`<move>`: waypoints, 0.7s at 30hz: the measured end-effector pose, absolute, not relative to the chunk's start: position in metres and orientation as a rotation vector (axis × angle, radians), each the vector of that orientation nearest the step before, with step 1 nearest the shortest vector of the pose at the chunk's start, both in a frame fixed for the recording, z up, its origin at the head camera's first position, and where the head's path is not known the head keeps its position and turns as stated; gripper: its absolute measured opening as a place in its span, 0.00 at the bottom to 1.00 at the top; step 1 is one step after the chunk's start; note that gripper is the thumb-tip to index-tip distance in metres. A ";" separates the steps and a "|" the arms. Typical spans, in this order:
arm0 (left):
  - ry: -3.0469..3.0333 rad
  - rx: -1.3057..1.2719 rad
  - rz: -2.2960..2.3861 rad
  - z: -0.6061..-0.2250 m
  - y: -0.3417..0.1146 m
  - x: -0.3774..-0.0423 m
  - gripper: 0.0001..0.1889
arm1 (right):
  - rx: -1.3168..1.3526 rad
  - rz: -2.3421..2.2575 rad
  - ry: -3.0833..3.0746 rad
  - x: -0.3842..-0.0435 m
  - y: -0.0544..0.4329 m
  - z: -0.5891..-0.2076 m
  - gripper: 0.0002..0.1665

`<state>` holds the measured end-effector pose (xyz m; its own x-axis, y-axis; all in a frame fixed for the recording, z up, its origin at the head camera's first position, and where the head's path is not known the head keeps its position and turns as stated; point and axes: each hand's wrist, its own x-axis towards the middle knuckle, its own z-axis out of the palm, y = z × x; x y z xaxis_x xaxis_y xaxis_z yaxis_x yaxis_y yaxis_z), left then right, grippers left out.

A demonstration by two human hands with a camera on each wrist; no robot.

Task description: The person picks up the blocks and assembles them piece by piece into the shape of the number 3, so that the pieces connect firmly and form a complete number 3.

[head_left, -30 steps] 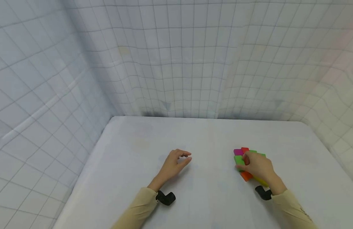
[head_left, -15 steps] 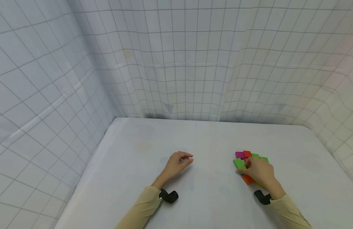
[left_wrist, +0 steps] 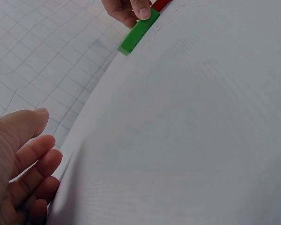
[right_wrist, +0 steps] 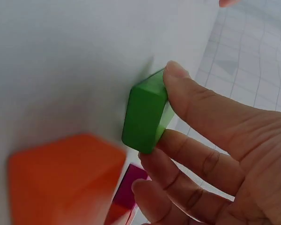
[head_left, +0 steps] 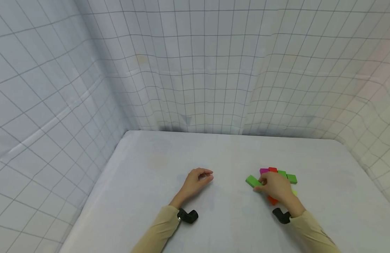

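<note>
My right hand point(head_left: 277, 188) pinches a green block point(head_left: 253, 181) between thumb and fingers, just left of a cluster of coloured blocks. Seen from the right wrist, the thumb lies along one side of the green block point(right_wrist: 145, 110) and the fingertips are on the other. An orange block point(right_wrist: 65, 178) and a magenta block point(right_wrist: 131, 186) show close below it. My left hand point(head_left: 195, 182) rests over the table left of the blocks, fingers loosely curled around nothing. In the left wrist view its fingers point(left_wrist: 35, 154) hang relaxed.
Behind the right hand lie a red block point(head_left: 272, 169), a purple block point(head_left: 263, 170), and green blocks point(head_left: 291, 179). A yellow-green block point(head_left: 294, 192) is partly hidden by the hand. The white table point(head_left: 169, 151) is bounded by gridded white curtains point(head_left: 195, 70).
My right hand has drawn the green block leftward out of the cluster, its angle turning on the way. The left hand has stayed nearly still; the head view has tilted slightly.
</note>
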<state>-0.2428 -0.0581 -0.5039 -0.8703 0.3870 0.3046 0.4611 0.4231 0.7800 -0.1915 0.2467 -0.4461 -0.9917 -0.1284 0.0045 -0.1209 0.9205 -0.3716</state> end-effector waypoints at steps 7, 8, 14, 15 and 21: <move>-2.573 -0.789 -1.420 -0.505 -0.057 -0.241 0.13 | -0.220 -0.569 3.014 -0.211 0.224 -0.447 0.18; -2.569 -0.794 -1.414 -0.505 -0.058 -0.241 0.13 | -0.221 -0.566 3.009 -0.213 0.220 -0.447 0.18; -2.588 -0.774 -1.384 -0.507 -0.057 -0.241 0.15 | -0.294 -0.589 2.982 -0.226 0.203 -0.449 0.19; -2.593 -0.767 -1.381 -0.507 -0.057 -0.241 0.16 | -0.307 -0.590 2.982 -0.228 0.201 -0.450 0.19; -2.597 -0.759 -1.308 -0.507 -0.053 -0.241 0.17 | -0.332 -0.564 2.992 -0.238 0.190 -0.454 0.21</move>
<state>-0.2408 -0.0532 -0.5072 -0.8638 0.3752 0.3362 0.4934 0.4957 0.7147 -0.2375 0.1896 -0.4536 -0.9734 -0.2260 -0.0374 -0.1969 0.9087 -0.3680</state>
